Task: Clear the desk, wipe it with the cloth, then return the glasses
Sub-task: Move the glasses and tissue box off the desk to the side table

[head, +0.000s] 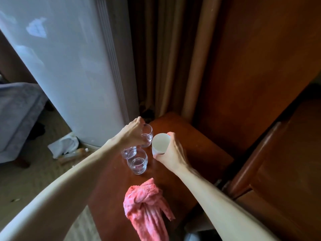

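My left hand (132,133) grips a clear glass (147,137) near the far left edge of the small wooden desk (199,146). My right hand (171,150) holds a white cup (160,142) just to the right of it. Two more clear glasses stand nearer to me: one (137,160) in front, another (126,151) partly hidden behind it and under my left wrist. A crumpled pink cloth (147,206) lies on the desk's near part and hangs over the front edge.
A white radiator or panel (69,66) and brown curtains (165,58) stand behind the desk. Dark wooden furniture (269,84) rises on the right. White paper or cloth (64,146) lies on the floor at left, beside a grey seat (17,115).
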